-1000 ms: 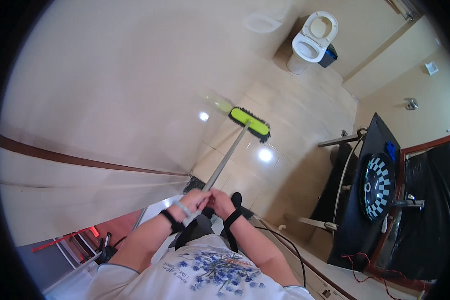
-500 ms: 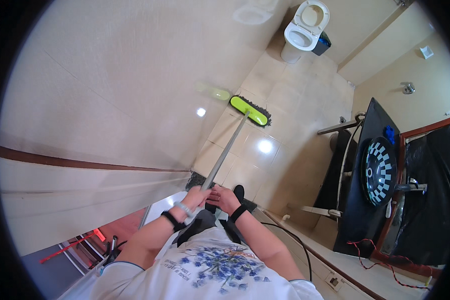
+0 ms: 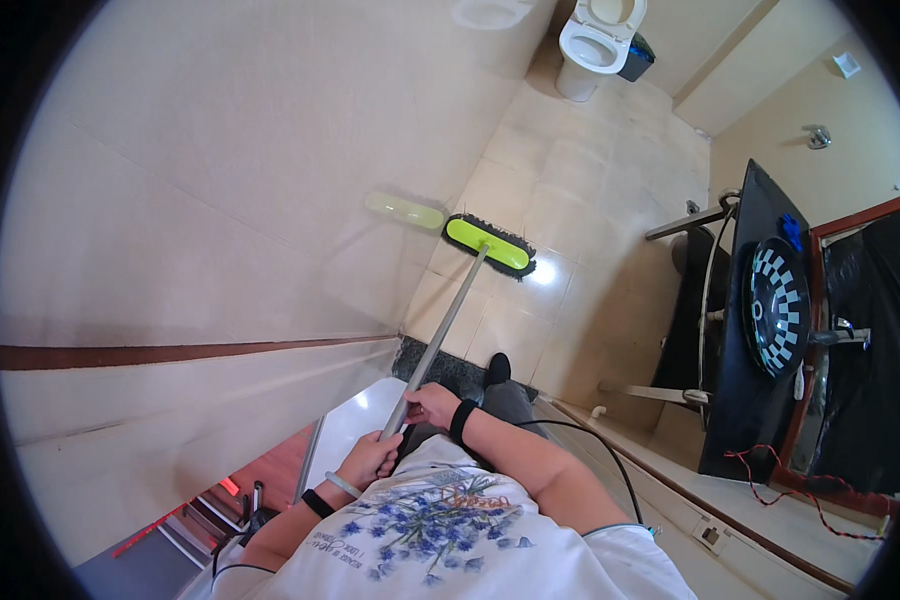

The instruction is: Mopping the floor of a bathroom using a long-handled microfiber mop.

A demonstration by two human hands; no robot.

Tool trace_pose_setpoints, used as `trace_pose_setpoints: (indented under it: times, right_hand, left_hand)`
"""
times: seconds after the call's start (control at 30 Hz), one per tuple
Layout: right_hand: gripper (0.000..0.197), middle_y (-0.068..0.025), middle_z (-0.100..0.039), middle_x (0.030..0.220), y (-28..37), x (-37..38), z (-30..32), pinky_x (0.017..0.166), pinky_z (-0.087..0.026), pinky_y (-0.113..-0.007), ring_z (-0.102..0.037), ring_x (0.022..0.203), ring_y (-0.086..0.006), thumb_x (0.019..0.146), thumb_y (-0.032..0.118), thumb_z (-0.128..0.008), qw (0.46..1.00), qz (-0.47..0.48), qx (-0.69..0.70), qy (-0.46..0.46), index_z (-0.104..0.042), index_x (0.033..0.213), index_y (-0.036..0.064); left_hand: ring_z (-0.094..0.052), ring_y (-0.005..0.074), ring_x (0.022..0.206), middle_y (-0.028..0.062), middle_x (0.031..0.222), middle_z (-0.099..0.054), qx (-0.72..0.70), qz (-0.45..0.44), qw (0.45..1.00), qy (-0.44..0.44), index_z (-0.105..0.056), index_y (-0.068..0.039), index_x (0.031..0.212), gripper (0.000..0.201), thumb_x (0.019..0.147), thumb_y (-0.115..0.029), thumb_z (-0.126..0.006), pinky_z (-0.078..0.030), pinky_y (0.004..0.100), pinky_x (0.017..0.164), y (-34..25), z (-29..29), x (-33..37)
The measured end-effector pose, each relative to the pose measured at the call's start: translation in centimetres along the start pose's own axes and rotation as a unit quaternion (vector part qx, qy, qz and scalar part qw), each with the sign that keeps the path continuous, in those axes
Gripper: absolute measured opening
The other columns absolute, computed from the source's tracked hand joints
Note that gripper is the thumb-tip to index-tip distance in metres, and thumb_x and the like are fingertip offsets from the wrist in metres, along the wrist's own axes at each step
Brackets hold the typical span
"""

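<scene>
Grey pole (image 3: 448, 322) runs from the left hand (image 3: 368, 456), closed round its near end, past the right hand (image 3: 433, 405), fingers touching farther up, grip unclear; that spacing probably steadies it. Its green broom head (image 3: 488, 244) lies bristles-down over floor tiles (image 3: 560, 190) beside the wall (image 3: 250, 180).

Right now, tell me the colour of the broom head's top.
The broom head's top is bright lime green; it shows best in the head camera view.

Green broom head (image 3: 505, 251) on pale floor (image 3: 610, 185)

A black shoe (image 3: 497, 367), a white toilet (image 3: 588, 55) and, just beside it, a dark bin (image 3: 637, 60) also stand there. The black counter (image 3: 728, 432) holds a checkered basin (image 3: 778, 308), something blue (image 3: 792, 232) near it, and red wire (image 3: 855, 535) at one end.
</scene>
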State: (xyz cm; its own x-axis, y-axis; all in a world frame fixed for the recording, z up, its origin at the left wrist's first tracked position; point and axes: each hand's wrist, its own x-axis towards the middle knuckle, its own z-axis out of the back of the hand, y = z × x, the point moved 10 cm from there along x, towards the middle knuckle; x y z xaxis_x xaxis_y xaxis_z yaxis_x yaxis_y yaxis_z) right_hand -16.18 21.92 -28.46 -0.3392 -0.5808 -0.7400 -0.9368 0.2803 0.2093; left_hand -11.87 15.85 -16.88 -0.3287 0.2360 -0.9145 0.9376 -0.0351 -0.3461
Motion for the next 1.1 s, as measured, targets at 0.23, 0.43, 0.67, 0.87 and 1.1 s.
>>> trace_pose_setpoints:
  times: [0.23, 0.43, 0.67, 0.87, 1.1]
  right_hand:
    - [0.017, -0.0089, -0.055, 0.077, 5.3, 0.8, 2.0, 0.063, -0.048, -0.034, -0.056, 0.070, -0.0215, 0.081, 0.018, -0.047, 0.998, 0.039, -0.010, -0.046, -0.050, 0.084, 0.0017]
    - [0.018, -0.0075, -0.053, 0.074, 13.3, 1.6, 5.6, 0.064, -0.047, -0.034, -0.054, 0.067, -0.0201, 0.083, 0.020, -0.045, 0.996, 0.051, -0.028, -0.070, -0.050, 0.082, 0.0024]
    - [0.028, -0.0090, -0.051, 0.090, 23.4, 0.1, 11.9, 0.072, -0.044, -0.033, -0.052, 0.080, -0.0202, 0.085, 0.024, -0.039, 0.987, 0.143, 0.029, -0.068, -0.043, 0.102, 0.0024]
    - [0.031, -0.0124, -0.049, 0.098, 30.0, -4.2, 15.0, 0.074, -0.044, -0.033, -0.052, 0.085, -0.0218, 0.086, 0.021, -0.038, 0.979, 0.177, 0.086, -0.055, -0.037, 0.108, -0.0004]
    - [0.031, -0.0138, -0.049, 0.098, 32.0, -4.6, 17.7, 0.076, -0.043, -0.033, -0.053, 0.086, -0.0227, 0.085, 0.019, -0.038, 0.984, 0.155, 0.074, -0.054, -0.037, 0.107, -0.0033]
  left_hand:
    - [-0.032, 0.0043, 0.040, -0.0012, 0.057, -0.040, -0.082, -0.005, 0.997, 0.001, -0.042, -0.006, 0.077, 0.017, 0.077, -0.018, -0.054, -0.024, 0.0171, 0.033, -3.3, -0.8, 3.9]
    - [-0.032, 0.0037, 0.040, -0.0001, 0.059, -0.042, -0.118, -0.052, 0.992, 0.014, -0.046, -0.004, 0.077, 0.014, 0.076, -0.014, -0.055, -0.023, 0.0160, 0.034, -9.3, -3.1, 9.8]
    - [-0.033, 0.0056, 0.036, -0.0005, 0.052, -0.041, -0.096, -0.082, 0.992, 0.014, -0.047, -0.006, 0.065, 0.016, 0.075, -0.016, -0.055, -0.022, 0.0182, 0.032, -18.9, -9.2, 19.2]
    - [-0.032, 0.0079, 0.036, -0.0016, 0.046, -0.037, 0.049, -0.155, 0.986, -0.039, -0.045, -0.007, 0.057, 0.023, 0.073, -0.020, -0.056, -0.024, 0.0215, 0.033, -31.8, -15.4, 28.1]
    - [-0.044, 0.0157, 0.043, 0.0095, 0.059, -0.051, 0.212, -0.178, 0.952, -0.130, -0.050, -0.001, 0.063, 0.026, 0.075, -0.024, -0.052, -0.034, 0.0293, 0.040, -37.1, -18.2, 28.6]
